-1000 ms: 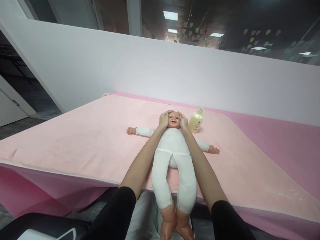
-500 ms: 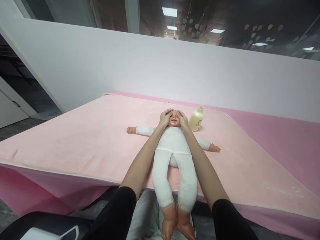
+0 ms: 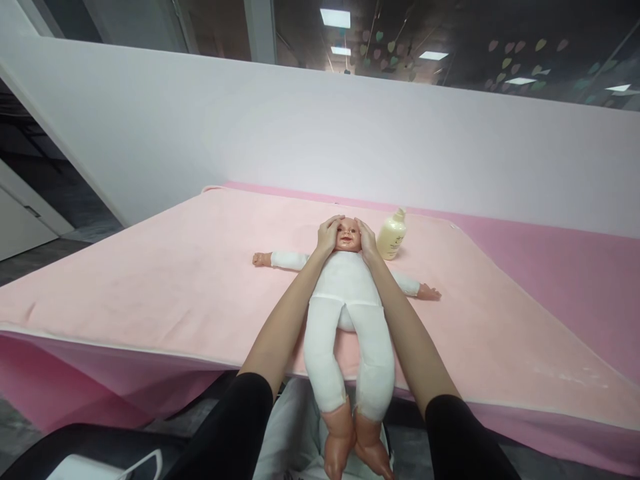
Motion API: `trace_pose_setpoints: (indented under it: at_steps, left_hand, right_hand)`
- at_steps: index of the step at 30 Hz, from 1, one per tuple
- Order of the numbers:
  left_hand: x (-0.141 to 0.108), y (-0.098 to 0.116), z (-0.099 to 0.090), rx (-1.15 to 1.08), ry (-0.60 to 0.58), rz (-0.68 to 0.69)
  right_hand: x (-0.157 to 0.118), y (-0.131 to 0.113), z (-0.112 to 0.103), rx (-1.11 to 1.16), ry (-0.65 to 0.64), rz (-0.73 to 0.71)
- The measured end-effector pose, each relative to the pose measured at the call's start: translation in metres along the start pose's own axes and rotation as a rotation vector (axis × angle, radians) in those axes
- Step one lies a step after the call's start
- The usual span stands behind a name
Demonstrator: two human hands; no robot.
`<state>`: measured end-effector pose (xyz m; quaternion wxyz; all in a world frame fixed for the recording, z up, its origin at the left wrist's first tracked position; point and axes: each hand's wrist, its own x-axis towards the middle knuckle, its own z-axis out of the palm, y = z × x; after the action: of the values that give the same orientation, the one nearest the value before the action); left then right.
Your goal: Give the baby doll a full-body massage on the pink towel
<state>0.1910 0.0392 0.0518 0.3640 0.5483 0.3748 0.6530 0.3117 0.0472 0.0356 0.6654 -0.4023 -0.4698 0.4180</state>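
A baby doll point(image 3: 347, 280) with a white cloth body lies face up, its bare feet hanging past the near table edge. My left hand point(image 3: 329, 234) rests along the left side of its head, fingers extended and lightly curved over the brow. On the opposite side, my right hand point(image 3: 367, 238) lies against the head in the same way. Neither hand is closed round anything. Between them the doll's face point(image 3: 348, 236) shows, eyes included. Just right of my right hand stands a pale yellow pump bottle point(image 3: 391, 235).
A light pink cover point(image 3: 150, 287) spreads over the table, with darker pink cloth point(image 3: 565, 280) at the right. Behind rises a white partition point(image 3: 320, 133) with dark glass above. A black chair point(image 3: 100, 440) holding a white object is at the lower left.
Both hands have drawn slightly outward over the doll's face, uncovering its eyes and more of its forehead. The doll and bottle stay in place on the table.
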Motion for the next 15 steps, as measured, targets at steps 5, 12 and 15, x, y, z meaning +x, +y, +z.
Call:
trace_pose_setpoints:
  at_steps: [5, 12, 15]
  left_hand:
    - [0.000, -0.002, 0.000, 0.011, -0.017, 0.023]
    - [0.002, 0.004, -0.007, 0.017, -0.093, -0.084]
    - [-0.002, 0.025, -0.021, 0.117, -0.300, -0.116]
  right_hand:
    - [-0.002, -0.001, 0.000, -0.060, -0.012, -0.023]
    - [-0.003, -0.016, 0.002, -0.116, -0.024, 0.120]
    - [-0.009, -0.032, -0.003, -0.304, -0.084, 0.074]
